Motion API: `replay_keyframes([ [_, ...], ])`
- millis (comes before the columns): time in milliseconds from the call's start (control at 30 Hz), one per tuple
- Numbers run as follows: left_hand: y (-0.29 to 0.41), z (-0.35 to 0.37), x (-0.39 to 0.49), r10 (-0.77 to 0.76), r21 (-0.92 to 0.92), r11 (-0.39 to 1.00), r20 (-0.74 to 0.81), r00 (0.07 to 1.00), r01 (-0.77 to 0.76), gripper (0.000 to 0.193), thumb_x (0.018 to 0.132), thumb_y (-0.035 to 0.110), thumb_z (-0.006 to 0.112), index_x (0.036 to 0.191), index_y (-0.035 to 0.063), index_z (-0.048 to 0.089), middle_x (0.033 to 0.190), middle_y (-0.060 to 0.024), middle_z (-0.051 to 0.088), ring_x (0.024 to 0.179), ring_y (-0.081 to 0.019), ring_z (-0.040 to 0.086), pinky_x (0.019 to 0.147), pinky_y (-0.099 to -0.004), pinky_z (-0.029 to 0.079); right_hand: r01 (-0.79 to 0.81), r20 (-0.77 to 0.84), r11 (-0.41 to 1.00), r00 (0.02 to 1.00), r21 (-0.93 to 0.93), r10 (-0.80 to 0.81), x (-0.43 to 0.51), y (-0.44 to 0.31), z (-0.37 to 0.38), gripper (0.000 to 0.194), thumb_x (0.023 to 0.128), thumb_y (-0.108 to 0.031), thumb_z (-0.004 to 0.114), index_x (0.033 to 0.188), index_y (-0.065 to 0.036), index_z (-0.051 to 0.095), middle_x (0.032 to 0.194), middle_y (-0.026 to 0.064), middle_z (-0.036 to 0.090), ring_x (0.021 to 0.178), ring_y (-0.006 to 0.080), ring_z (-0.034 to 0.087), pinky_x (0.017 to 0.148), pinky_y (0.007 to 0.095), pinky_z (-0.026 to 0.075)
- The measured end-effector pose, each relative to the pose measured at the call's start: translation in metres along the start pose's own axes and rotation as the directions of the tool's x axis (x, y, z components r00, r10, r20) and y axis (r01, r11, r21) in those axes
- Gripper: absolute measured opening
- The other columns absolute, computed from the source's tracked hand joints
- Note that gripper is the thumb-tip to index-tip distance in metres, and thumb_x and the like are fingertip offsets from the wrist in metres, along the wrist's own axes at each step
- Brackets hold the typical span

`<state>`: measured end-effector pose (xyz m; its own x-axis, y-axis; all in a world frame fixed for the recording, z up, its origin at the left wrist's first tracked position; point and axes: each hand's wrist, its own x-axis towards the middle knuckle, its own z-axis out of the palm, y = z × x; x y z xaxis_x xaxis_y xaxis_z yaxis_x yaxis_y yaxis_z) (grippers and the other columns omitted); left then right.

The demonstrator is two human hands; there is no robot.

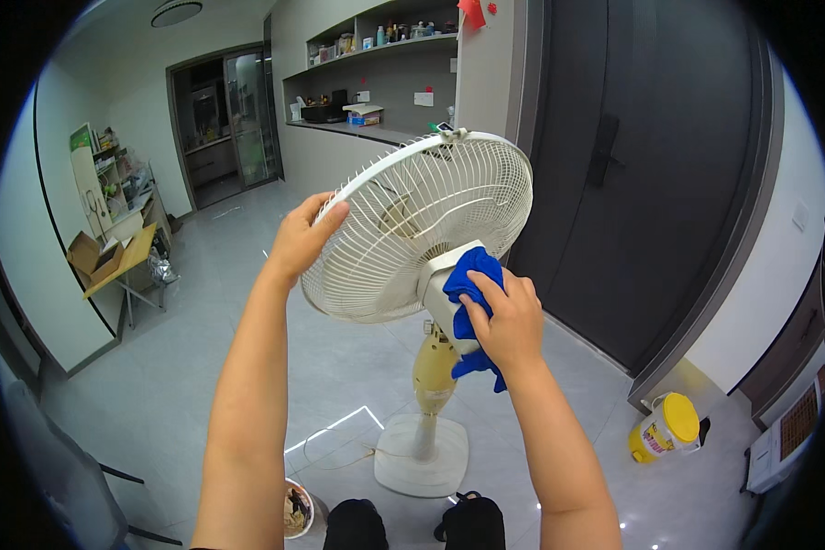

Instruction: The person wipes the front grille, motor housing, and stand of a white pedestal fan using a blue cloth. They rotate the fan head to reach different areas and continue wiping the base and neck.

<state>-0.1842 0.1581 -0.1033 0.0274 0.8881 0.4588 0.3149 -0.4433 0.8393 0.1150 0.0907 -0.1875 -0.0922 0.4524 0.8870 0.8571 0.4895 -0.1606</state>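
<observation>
A white pedestal fan stands before me, its wire grille [385, 268] tilted and its back turned towards me. My left hand [306, 234] grips the grille's rim on the left, thumb on the near side. A blue cloth [478, 271] is held in my right hand [509, 320], pressed against the white motor housing [443, 278] behind the grille. Part of the cloth hangs below the hand. Under the housing is the yellowed neck [433, 368] of the stand, which runs down to a square white base [419, 474] on the floor. The cloth hides much of the housing.
A power cord [330, 460] lies on the tiles left of the base. Near my feet stands an open waste bin [299, 509]. A yellow-lidded bucket [667, 426] is at the right, by the dark door [646, 172]. A chair [69, 460] stands at the left.
</observation>
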Motion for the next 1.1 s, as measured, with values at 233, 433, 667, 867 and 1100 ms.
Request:
replay_keyframes([
  [233, -0.038, -0.009, -0.042, 0.101, -0.098, 0.991, 0.042, 0.994, -0.096, 0.092, 0.066, 0.038, 0.09, 0.142, 0.0049, 0.051, 0.134, -0.0165, 0.059, 0.124, -0.03, 0.057, 0.106, -0.0428, 0.043, -0.077, -0.006, 0.997, 0.997, -0.007, 0.077, -0.008, 0.007, -0.016, 0.036, 0.082, -0.025, 0.076, 0.116, -0.015, 0.071, 0.11, 0.01, 0.066, 0.093, 0.0303, 0.06, 0.08, 0.0421, 0.05],
  [433, -0.027, -0.009, -0.078, 0.075, -0.17, 0.984, 0.098, 0.992, -0.058, 0.086, 0.075, 0.033, 0.088, 0.143, -0.0018, 0.05, 0.128, -0.0107, 0.062, 0.118, -0.0186, 0.057, 0.102, -0.0343, 0.045, -0.141, -0.262, 0.931, 0.935, 0.337, 0.237, 0.031, -0.027, -0.031, 0.034, 0.087, -0.02, 0.073, 0.12, -0.013, 0.069, 0.098, 0.0125, 0.065, 0.092, 0.0332, 0.059, 0.081, 0.0421, 0.049],
  [667, 0.017, 0.013, -0.131, 0.185, -0.043, 0.981, -0.044, 0.982, -0.187, 0.079, 0.075, 0.028, 0.089, 0.138, -0.0045, 0.055, 0.12, -0.0124, 0.069, 0.11, -0.0181, 0.064, 0.097, -0.0321, 0.05, -0.065, -0.265, 0.974, 0.956, 0.215, 0.123, -0.017, -0.027, 0.006, 0.044, 0.083, -0.02, 0.077, 0.125, -0.014, 0.067, 0.117, 0.0161, 0.063, 0.098, 0.0347, 0.06, 0.084, 0.041, 0.051],
  [867, 0.052, 0.032, -0.162, 0.211, 0.031, 0.978, -0.123, 0.97, -0.208, 0.079, 0.073, 0.026, 0.09, 0.138, -0.0028, 0.056, 0.117, -0.0138, 0.071, 0.107, -0.0189, 0.068, 0.095, -0.0322, 0.052, 0.132, -0.319, 0.964, 0.946, 0.229, -0.054, -0.026, -0.007, -0.007, 0.052, 0.072, -0.018, 0.082, 0.122, -0.016, 0.069, 0.111, 0.0154, 0.065, 0.084, 0.0316, 0.061, 0.072, 0.0389, 0.054],
  [1100, 0.082, 0.026, -0.2, 0.247, 0.181, 0.962, -0.267, 0.932, -0.203, 0.077, 0.072, 0.024, 0.091, 0.135, -0.0065, 0.057, 0.111, -0.0148, 0.073, 0.101, -0.0182, 0.069, 0.09, -0.032, 0.055, -0.031, -0.246, 0.782, 0.941, 0.622, 0.232, -0.022, -0.036, -0.036, 0.053, 0.084, -0.012, 0.077, 0.133, -0.004, 0.06, 0.118, 0.019, 0.067, 0.104, 0.0338, 0.066, 0.091, 0.0384, 0.052],
])
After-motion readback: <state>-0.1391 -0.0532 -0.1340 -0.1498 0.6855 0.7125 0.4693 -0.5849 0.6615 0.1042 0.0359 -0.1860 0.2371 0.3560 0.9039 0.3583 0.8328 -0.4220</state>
